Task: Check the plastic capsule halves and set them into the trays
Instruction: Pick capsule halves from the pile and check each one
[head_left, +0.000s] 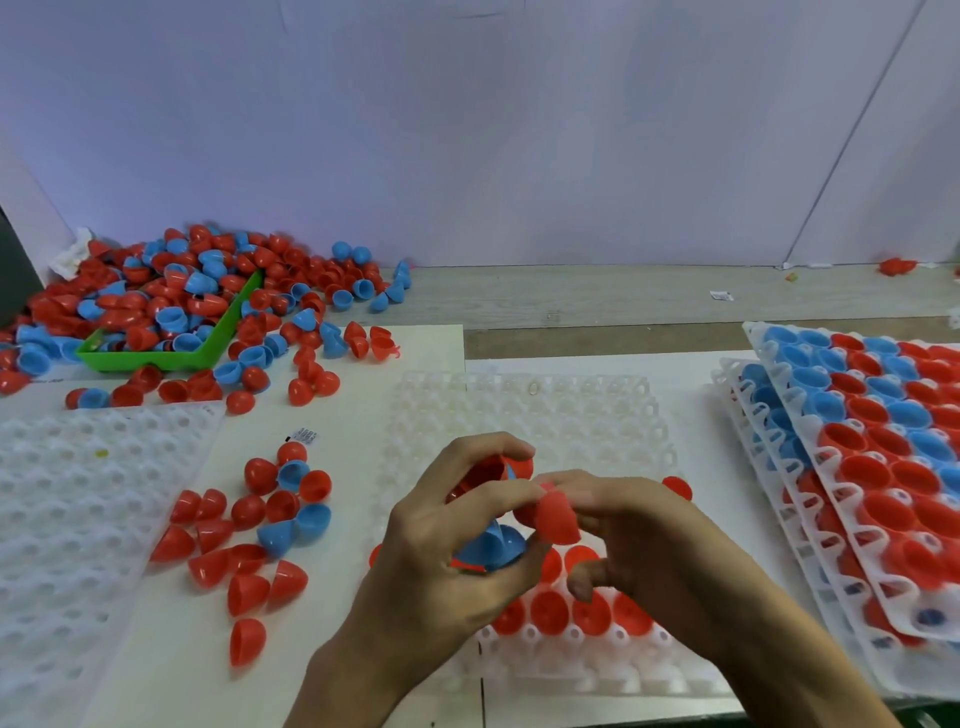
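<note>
My left hand (441, 551) grips a cluster of capsule halves above the middle white tray (597, 415): red ones near the fingertips and a blue half (491, 548) low in the palm. My right hand (618, 525) pinches a single red half (556, 517) right beside the left fingers. Under the hands, several red halves (550, 610) sit in the tray's near pockets. A loose group of red and blue halves (249, 530) lies on the table to the left.
A big pile of red and blue halves (208, 291) spills over a green bin (156, 358) at the back left. An empty white tray (67, 499) lies at the left. Stacked filled trays (883, 467) sit at the right. A wall stands behind.
</note>
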